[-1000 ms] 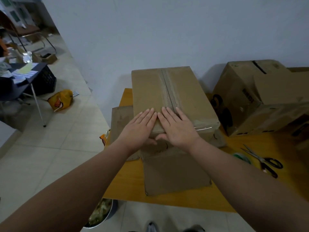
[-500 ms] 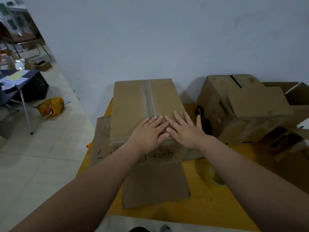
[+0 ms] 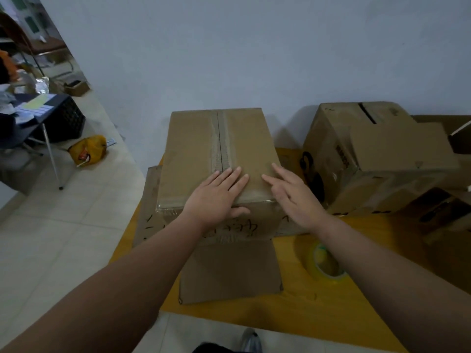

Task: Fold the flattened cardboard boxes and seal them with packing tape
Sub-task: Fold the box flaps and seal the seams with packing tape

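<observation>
A folded cardboard box stands on the yellow table, its top seam covered by clear tape running front to back. My left hand lies flat on the top's near edge, fingers straight, thumb down over the front face. My right hand is at the box's near right corner with fingers spread and straight, the fingertips on the top. The box's lower front flap lies open on the table toward me. A roll of packing tape sits on the table under my right forearm.
Other cardboard boxes are piled at the right against the white wall. A flat cardboard piece lies left of the box. On the floor at left are a yellow bag and a dark table with papers.
My right hand has slid from beside the left hand out to the box's right corner. The left hand stays pressed on the near edge. The camera shifted; scissors left the view.
</observation>
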`<action>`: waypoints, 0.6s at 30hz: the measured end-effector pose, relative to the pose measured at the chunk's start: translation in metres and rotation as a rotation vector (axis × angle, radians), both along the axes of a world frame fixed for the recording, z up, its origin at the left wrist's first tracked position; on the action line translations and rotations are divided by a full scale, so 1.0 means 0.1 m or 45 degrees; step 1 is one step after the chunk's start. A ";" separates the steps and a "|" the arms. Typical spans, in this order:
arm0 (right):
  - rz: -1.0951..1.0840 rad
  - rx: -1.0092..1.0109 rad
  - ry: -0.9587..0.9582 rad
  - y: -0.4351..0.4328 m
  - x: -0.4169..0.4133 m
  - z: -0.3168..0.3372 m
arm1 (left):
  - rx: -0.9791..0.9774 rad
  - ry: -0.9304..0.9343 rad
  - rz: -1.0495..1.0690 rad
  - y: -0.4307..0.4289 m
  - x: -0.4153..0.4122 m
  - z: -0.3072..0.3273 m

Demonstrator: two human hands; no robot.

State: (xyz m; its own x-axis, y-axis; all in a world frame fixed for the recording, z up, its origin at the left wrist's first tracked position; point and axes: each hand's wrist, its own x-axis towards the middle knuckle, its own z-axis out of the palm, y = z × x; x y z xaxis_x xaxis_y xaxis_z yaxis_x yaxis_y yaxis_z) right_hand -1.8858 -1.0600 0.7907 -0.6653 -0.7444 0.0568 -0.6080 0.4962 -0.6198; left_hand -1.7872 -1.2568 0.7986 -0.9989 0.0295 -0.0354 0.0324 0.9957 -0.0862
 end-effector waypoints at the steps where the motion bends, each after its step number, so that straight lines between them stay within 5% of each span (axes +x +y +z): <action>1: -0.038 -0.025 -0.017 0.03 -0.03 -0.06 | 0.009 0.005 0.000 0.00 0.01 -0.01; 10: 0.119 0.126 0.023 0.16 -0.06 -0.34 | 0.025 0.019 0.029 0.02 0.05 0.03; 14: -0.447 -0.456 -0.328 -0.17 0.08 -0.13 | -0.031 0.126 -0.006 0.26 -0.11 0.14; 18: -0.786 -0.382 -0.490 -0.47 0.00 -0.12 | -0.060 0.082 -0.136 0.50 -0.33 0.00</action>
State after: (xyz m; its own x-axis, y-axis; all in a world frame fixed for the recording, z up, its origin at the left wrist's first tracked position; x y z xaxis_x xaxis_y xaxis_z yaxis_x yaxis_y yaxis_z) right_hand -1.8860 -1.1069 0.7782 -0.9672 -0.2230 -0.1217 0.0080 0.4522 -0.8919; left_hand -1.8200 -1.2064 0.7982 -0.9904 0.1356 0.0252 0.1309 0.9817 -0.1384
